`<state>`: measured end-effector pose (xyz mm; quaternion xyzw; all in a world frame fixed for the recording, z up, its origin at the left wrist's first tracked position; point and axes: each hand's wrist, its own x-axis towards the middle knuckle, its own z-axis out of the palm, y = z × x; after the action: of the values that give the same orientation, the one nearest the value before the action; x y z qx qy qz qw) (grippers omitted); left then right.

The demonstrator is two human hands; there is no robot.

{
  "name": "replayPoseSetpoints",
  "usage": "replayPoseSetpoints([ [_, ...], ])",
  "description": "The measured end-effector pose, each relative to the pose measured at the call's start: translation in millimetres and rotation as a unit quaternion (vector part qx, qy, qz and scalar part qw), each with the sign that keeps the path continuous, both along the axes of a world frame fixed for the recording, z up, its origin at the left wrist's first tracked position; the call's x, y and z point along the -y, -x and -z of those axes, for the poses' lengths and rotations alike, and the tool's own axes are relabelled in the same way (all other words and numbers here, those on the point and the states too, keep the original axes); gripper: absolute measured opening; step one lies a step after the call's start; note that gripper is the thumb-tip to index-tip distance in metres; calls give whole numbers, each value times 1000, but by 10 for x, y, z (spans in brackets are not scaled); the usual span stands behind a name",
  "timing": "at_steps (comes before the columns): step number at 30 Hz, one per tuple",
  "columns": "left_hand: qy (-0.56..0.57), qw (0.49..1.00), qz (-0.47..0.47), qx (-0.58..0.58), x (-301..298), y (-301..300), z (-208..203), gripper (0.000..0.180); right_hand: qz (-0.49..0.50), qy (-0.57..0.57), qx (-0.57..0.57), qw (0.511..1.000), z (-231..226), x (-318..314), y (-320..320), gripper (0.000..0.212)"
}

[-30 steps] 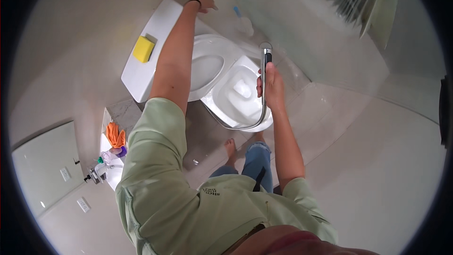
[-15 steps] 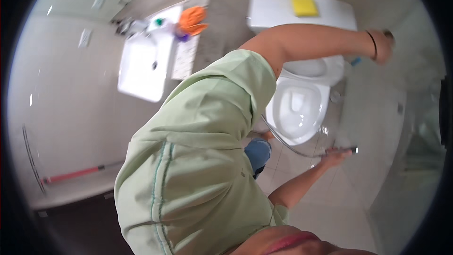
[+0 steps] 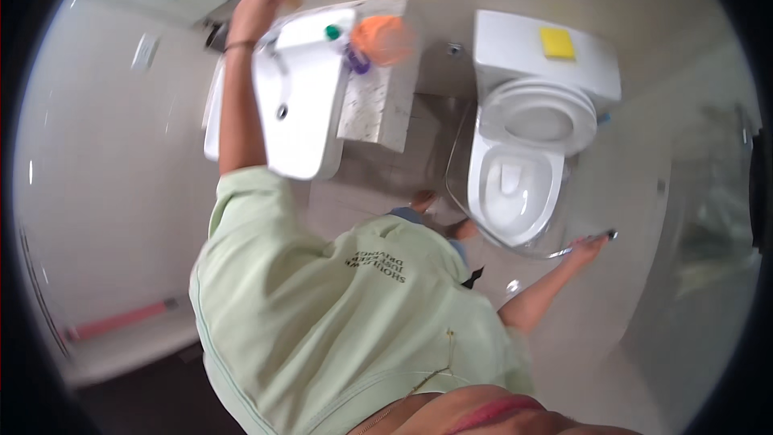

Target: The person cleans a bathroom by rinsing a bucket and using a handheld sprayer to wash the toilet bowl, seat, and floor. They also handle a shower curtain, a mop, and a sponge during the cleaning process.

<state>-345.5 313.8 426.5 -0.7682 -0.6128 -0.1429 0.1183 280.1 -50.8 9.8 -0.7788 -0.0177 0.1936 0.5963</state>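
My right hand (image 3: 586,250) is wrapped round the handle of a handheld sprayer (image 3: 602,237), low at the right beyond the front of the toilet bowl. A metal hose (image 3: 465,201) trails from it past the white toilet (image 3: 481,169), whose lid and seat are raised. My left hand (image 3: 262,10) is up at the far left, above the faucet end of the white sink (image 3: 314,133). Its fingers look closed around something tan, too blurred to name. Beside the sink lie an orange cloth or glove (image 3: 378,39), a purple bottle (image 3: 356,60) and a green-capped item (image 3: 332,32).
A yellow sponge or folded cloth (image 3: 557,43) lies on the toilet tank (image 3: 515,32). The speckled countertop (image 3: 374,109) juts out between sink and toilet. At the right stands a glass panel (image 3: 708,201). A pink-red pole (image 3: 121,320) is at the lower left.
My left hand has swung from the far right, beside the toilet tank, across to the sink. My right hand keeps the sprayer and has shifted slightly. The view has turned.
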Motion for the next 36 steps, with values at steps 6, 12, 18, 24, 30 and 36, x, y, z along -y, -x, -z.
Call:
replayPoseSetpoints([
  [6,112,992,-62,-19,-663,1819,1689,31,65,49,-164,983,-423,-134,380,55],
  [12,137,986,17,88,-1096,1695,1870,14,12,-39,-111,993,-1161,-542,593,61],
  [18,220,967,-75,104,-1176,1628,1610,14,7,-37,-81,996,-1136,-685,472,61],
  [24,302,917,-225,134,-1052,1102,1546,12,-22,-43,-105,993,-926,-613,191,61],
  [30,304,914,-242,118,-970,1251,1272,23,-42,-62,-148,986,-782,-813,-5,64],
  [36,326,889,-285,151,-821,924,1413,17,-42,-41,-138,989,-556,-942,-298,65],
])
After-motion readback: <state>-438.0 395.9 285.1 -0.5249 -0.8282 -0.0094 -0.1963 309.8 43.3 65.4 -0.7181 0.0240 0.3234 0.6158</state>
